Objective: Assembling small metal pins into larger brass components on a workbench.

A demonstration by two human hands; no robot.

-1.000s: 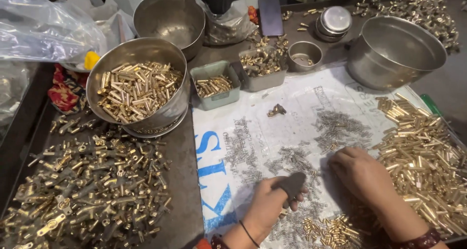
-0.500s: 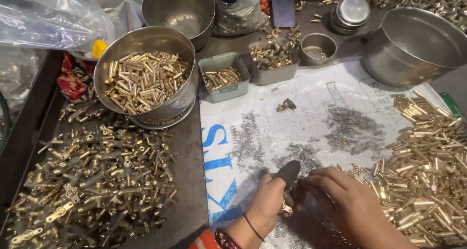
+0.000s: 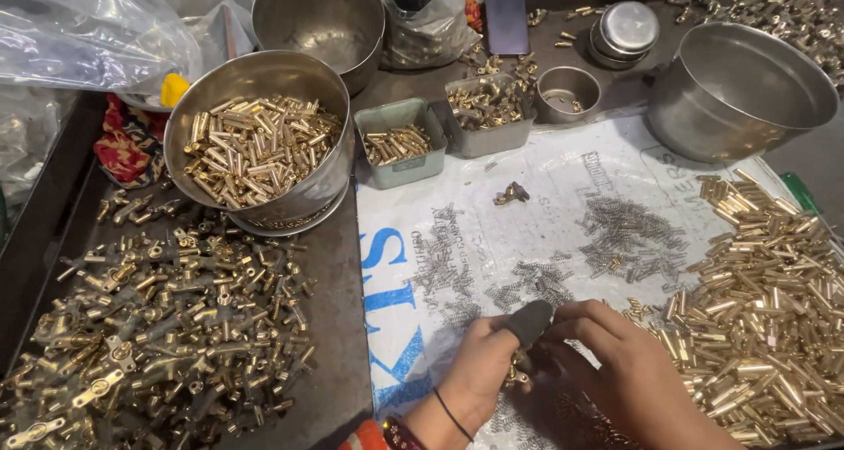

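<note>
**Both hands meet over a small brass piece at the near edge**

Your left hand (image 3: 482, 373) and right hand (image 3: 615, 371) come together low on the white printed sheet (image 3: 563, 195) that covers the dark worktop (image 3: 334, 283). Your left thumb wears a dark grey fingertip cover (image 3: 530, 322), and the fingers of that hand pinch a small brass fitting (image 3: 517, 375) just below it. Your right fingers curl in narrow against the same spot, tips touching the cover; whether they grip anything themselves cannot be told.

Thin grey wire springs (image 3: 629, 235) lie scattered on the sheet just beyond your hands. A broad heap of short brass tubes (image 3: 774, 309) sits beside your right hand. To the left, off the sheet, loose brass lock parts (image 3: 167, 327) spread over the worktop.

Farther back stands a round steel bowl filled with brass tubes (image 3: 259, 147), with a small green tray of brass pins (image 3: 397, 142) next to it and a grey tray of brass bits (image 3: 488, 107) beside that. A large empty steel pot (image 3: 747, 85) stands at the far right.
</note>
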